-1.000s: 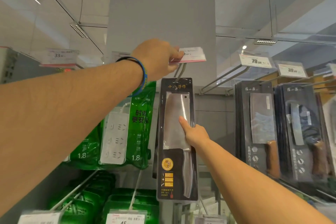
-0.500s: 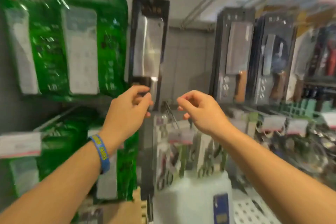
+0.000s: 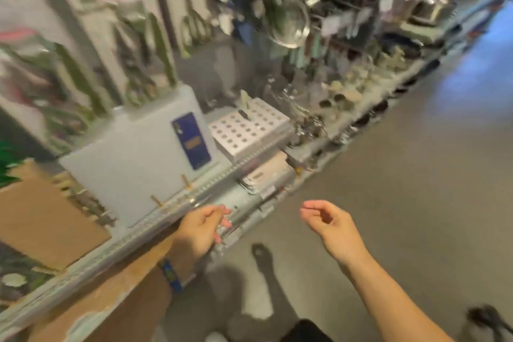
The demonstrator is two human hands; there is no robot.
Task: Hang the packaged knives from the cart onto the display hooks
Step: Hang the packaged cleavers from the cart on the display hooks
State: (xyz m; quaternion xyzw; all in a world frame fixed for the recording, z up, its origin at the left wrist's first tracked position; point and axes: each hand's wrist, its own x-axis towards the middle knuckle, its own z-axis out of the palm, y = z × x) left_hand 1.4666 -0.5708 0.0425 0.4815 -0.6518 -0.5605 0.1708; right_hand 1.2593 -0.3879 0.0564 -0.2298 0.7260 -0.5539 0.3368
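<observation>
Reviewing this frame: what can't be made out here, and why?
Head view only, all motion-blurred.
- knives and hooks: none recognisable; the hanging goods up top are smeared.
- cart: not identifiable.
- blue label on the white board: text unreadable.
- left hand: seems empty; contact with the shelf edge unclear.
- right hand: loosely curled, seems empty.
- dark thing, bottom right: cut off by the edge.

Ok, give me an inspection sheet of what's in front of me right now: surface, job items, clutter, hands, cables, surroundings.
Surface: shelf edge at hand level; view blurred.
Job's things: nothing seen.
Clutter: white board with blue label, perforated white tray, brown cardboard.
Grippers: left hand and right hand loosely curled, holding nothing.
Cables: nothing seen.
Surroundings: grey floor, blurred hanging metalware.
</observation>
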